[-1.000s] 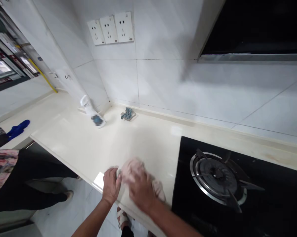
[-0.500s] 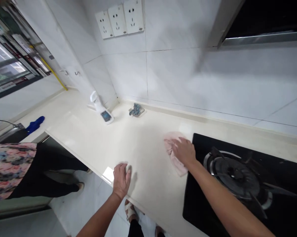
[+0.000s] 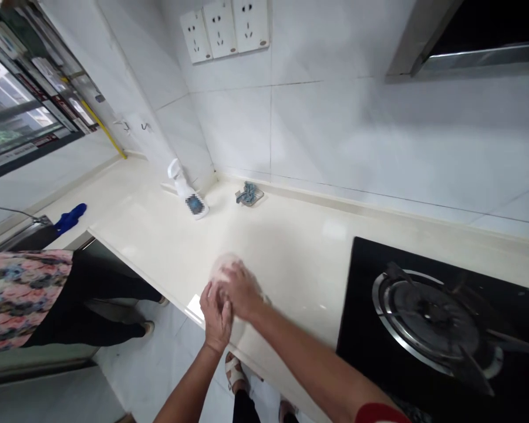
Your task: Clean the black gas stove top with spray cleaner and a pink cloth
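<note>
My right hand (image 3: 241,289) presses a pale pink cloth (image 3: 223,262) onto the cream countertop (image 3: 293,270), close to its front edge. Motion blurs the cloth, and my fingers cover part of it. Right beside it is my left hand (image 3: 217,317), its fingers loosely bent and the thumb apart, with nothing visible in its grasp. The two hands overlap in view; whether they touch I cannot tell.
A black gas stove (image 3: 356,305) lies to the right. Toward the back are a white spray bottle (image 3: 185,189) and a small dish with a bluish scrubber (image 3: 249,194). Blue gloves or cloth (image 3: 70,218) rest near the sink. Another person (image 3: 30,294) stands at left.
My right hand has swept the pink cloth leftward from the stove's edge to beside my left hand. The left hand has stayed almost in place. The view has shifted slightly.
</note>
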`<action>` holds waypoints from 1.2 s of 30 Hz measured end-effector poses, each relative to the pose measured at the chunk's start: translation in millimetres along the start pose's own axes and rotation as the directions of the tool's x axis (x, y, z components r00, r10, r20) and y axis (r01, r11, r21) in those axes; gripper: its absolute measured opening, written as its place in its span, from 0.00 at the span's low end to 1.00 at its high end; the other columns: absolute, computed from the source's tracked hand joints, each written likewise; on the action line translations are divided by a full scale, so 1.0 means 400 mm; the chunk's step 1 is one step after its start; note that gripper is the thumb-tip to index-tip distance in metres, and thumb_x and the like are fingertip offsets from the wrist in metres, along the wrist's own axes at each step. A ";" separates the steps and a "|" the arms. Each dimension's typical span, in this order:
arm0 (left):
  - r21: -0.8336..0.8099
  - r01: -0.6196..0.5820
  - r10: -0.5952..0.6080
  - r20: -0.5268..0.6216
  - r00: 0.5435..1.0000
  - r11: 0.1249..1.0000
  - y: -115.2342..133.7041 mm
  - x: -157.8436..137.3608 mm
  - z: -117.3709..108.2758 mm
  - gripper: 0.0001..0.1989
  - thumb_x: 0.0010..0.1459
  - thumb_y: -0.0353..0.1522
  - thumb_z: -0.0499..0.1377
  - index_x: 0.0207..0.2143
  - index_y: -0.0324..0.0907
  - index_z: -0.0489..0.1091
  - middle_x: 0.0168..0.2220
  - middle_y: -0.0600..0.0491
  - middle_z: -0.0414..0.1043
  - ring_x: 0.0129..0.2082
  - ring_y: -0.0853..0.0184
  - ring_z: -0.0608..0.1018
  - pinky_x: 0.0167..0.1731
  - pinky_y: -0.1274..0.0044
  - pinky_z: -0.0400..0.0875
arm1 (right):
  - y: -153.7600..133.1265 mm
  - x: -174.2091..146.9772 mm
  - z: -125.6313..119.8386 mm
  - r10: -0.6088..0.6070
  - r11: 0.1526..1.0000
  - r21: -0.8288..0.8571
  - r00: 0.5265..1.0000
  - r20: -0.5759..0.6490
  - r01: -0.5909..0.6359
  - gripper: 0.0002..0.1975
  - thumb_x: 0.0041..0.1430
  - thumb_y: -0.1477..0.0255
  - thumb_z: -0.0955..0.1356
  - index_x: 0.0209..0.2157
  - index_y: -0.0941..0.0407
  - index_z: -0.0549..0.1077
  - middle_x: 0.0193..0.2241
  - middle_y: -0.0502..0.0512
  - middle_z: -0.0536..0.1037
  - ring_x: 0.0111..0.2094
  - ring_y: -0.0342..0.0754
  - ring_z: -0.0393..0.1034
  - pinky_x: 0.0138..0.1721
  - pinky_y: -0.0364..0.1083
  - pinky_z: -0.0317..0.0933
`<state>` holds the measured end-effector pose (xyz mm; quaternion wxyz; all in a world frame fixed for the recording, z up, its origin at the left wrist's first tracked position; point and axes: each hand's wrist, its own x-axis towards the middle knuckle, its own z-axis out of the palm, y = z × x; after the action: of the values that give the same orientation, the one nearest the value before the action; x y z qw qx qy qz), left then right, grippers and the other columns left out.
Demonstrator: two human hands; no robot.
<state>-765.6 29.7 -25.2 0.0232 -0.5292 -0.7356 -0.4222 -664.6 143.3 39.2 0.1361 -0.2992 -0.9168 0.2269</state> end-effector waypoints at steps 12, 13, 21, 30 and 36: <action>-0.089 -0.056 0.076 0.239 0.968 0.994 0.108 -0.077 -0.023 0.14 0.67 0.40 0.52 0.45 0.46 0.74 0.48 0.48 0.77 0.52 0.58 0.76 0.54 0.59 0.70 | 0.072 -0.648 -0.032 -0.157 0.987 -0.044 0.980 -0.124 0.153 0.09 0.54 0.74 0.67 0.37 0.48 0.76 0.54 0.51 0.74 0.62 0.55 0.60 0.65 0.60 0.54; -0.099 -0.070 0.093 0.246 0.965 0.993 0.130 -0.090 -0.017 0.13 0.67 0.39 0.52 0.46 0.46 0.74 0.48 0.47 0.76 0.52 0.58 0.75 0.54 0.59 0.70 | 0.086 -0.684 -0.038 -0.165 0.985 -0.066 0.977 -0.137 0.157 0.10 0.53 0.75 0.67 0.35 0.48 0.76 0.53 0.51 0.75 0.61 0.55 0.61 0.65 0.60 0.54; -0.209 -0.002 0.084 0.381 0.921 0.978 0.234 -0.179 -0.061 0.16 0.68 0.35 0.50 0.56 0.47 0.67 0.57 0.44 0.67 0.59 0.59 0.71 0.56 0.61 0.70 | 0.027 -0.607 0.003 -0.012 0.998 0.053 0.991 -0.135 0.019 0.09 0.59 0.72 0.67 0.42 0.51 0.76 0.52 0.56 0.74 0.57 0.57 0.62 0.63 0.62 0.53; -0.068 -0.208 0.218 0.382 0.898 0.976 0.093 -0.116 -0.118 0.35 0.64 0.47 0.54 0.69 0.46 0.50 0.68 0.39 0.52 0.68 0.47 0.57 0.63 0.50 0.56 | -0.095 -0.232 0.067 0.018 0.994 0.111 1.000 0.007 -0.019 0.29 0.62 0.64 0.67 0.63 0.57 0.63 0.63 0.65 0.65 0.64 0.61 0.53 0.65 0.63 0.50; 0.206 -0.208 0.065 0.544 0.836 0.956 0.104 -0.117 -0.058 0.50 0.49 0.55 0.63 0.68 0.45 0.52 0.70 0.35 0.46 0.71 0.36 0.46 0.61 0.44 0.49 | 0.002 -0.353 0.026 -0.010 0.985 0.170 0.987 -0.157 0.037 0.21 0.66 0.69 0.63 0.60 0.54 0.67 0.58 0.57 0.72 0.60 0.49 0.63 0.62 0.51 0.58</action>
<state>-721.5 -17.3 -8.1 -0.0829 -0.6692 -0.7215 -0.1575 -557.6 54.3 13.7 0.2354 -0.2924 -0.8836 0.2798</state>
